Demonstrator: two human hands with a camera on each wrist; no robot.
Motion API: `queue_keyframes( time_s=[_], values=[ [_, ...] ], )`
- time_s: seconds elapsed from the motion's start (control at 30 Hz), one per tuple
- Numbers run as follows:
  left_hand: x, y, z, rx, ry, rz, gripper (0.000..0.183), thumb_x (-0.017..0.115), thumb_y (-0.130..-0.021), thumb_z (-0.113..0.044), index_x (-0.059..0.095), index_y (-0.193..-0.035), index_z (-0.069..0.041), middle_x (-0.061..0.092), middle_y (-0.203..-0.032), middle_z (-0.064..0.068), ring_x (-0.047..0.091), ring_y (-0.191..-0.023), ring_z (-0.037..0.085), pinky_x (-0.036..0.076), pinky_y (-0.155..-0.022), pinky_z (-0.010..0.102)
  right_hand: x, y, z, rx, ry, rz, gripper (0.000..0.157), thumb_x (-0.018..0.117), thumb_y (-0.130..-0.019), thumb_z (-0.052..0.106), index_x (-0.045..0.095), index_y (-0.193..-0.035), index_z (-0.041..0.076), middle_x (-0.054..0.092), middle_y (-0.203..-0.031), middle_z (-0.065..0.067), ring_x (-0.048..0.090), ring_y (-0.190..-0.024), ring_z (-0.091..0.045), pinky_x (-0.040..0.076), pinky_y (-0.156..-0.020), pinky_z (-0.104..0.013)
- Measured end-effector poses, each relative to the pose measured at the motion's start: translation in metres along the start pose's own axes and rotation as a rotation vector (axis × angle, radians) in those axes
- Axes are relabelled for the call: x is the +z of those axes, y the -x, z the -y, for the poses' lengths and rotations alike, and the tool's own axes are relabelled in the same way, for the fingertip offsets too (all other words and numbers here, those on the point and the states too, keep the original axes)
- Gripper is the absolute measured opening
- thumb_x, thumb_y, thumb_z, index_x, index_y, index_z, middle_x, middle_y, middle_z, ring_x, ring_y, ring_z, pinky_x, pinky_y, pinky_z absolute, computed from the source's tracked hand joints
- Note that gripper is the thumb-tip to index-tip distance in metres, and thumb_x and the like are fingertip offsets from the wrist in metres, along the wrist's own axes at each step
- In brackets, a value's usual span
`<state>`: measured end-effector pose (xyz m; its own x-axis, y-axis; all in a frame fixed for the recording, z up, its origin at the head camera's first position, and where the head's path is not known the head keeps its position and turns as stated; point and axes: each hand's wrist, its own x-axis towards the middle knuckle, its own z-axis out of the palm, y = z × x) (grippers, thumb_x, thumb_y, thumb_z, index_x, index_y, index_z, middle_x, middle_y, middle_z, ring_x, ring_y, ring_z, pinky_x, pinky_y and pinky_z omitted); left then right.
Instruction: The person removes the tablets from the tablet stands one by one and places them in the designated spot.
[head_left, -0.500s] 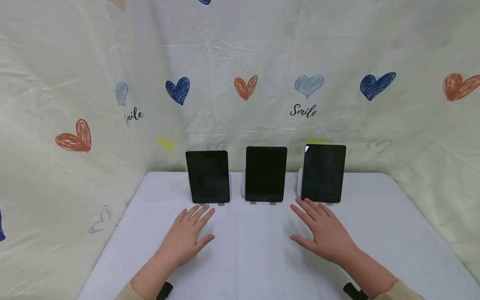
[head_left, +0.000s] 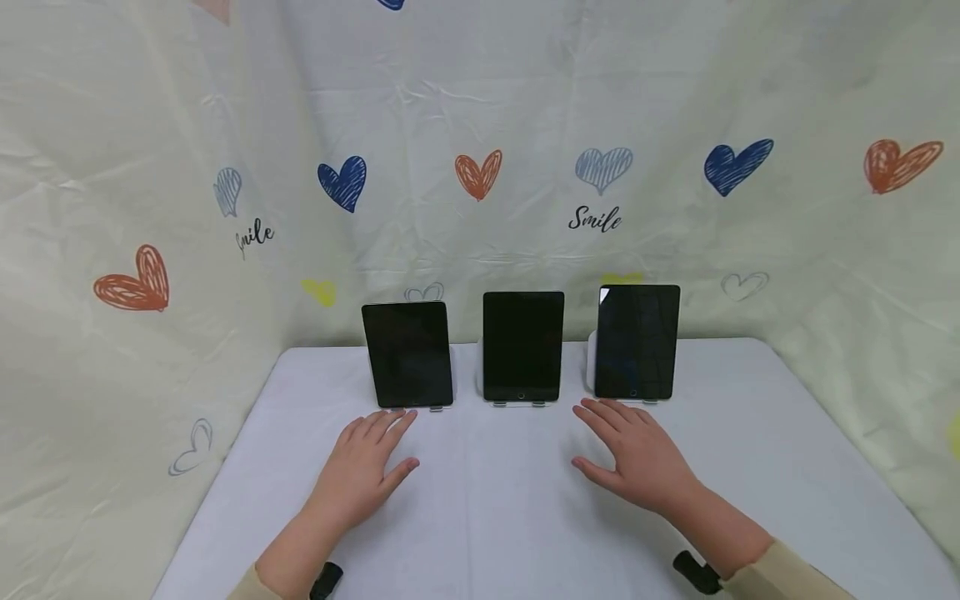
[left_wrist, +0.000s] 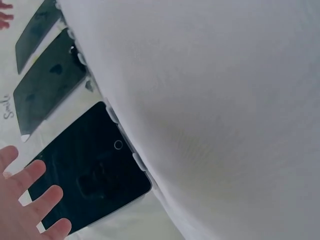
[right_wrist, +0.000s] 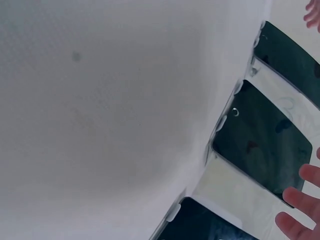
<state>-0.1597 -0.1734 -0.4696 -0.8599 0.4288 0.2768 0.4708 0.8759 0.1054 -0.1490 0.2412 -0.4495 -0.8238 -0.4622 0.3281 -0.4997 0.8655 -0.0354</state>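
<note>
Three dark-screened tablets stand upright in a row on stands at the back of the table. The left hand [head_left: 358, 467] hovers in front of the left tablet [head_left: 408, 357], fingers spread and fingertips overlapping its lower edge in the head view. In front of the right tablet [head_left: 637, 343], the right hand [head_left: 637, 457] is spread the same way and holds nothing. Between the hands, further back, is the middle tablet [head_left: 522, 347]. The left wrist view has the left hand's fingers [left_wrist: 46, 200] across a tablet [left_wrist: 95, 170]; the right wrist view catches the right hand's fingertips [right_wrist: 300, 202] at the edge.
A white cloth covers the table [head_left: 495, 517]. Behind and to the sides hangs a pale curtain [head_left: 525, 75] printed with hearts and the word Smile. Small clear stand lips [head_left: 520, 404] stick out under the tablets. Dark straps [head_left: 697, 572] show near both wrists.
The head view has shifted slightly, so the tablets and curtain sit a little further left. Both hands stay spread in front of the outer tablets, their fingers a bit closer together.
</note>
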Motion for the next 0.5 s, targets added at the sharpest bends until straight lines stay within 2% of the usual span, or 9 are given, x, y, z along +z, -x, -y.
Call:
queue_keyframes(
  time_s=[0.33,0.5],
  values=[
    [-0.003,-0.004,0.005,-0.025,0.024,-0.029,0.066,0.055,-0.097,-0.053,0.039,-0.153,-0.022,0.049,-0.146,0.004,0.044,-0.133,0.029,0.033,-0.108,0.054,0.005,-0.013,0.008,0.055,-0.05,0.045,0.068,0.07,-0.086,0.055,0.056,-0.14,0.016,0.059,-0.137,-0.007,0.054,-0.125,-0.032,0.042,-0.101,-0.056],
    [-0.004,-0.008,0.01,-0.05,0.033,-0.048,0.065,0.053,-0.098,-0.052,0.039,-0.153,-0.02,0.05,-0.145,0.005,0.045,-0.132,0.03,0.034,-0.108,0.055,0.009,-0.021,0.013,0.077,-0.081,0.04,0.065,0.069,-0.087,0.053,0.058,-0.139,0.017,0.061,-0.134,-0.007,0.056,-0.123,-0.031,0.043,-0.101,-0.055]
  ],
)
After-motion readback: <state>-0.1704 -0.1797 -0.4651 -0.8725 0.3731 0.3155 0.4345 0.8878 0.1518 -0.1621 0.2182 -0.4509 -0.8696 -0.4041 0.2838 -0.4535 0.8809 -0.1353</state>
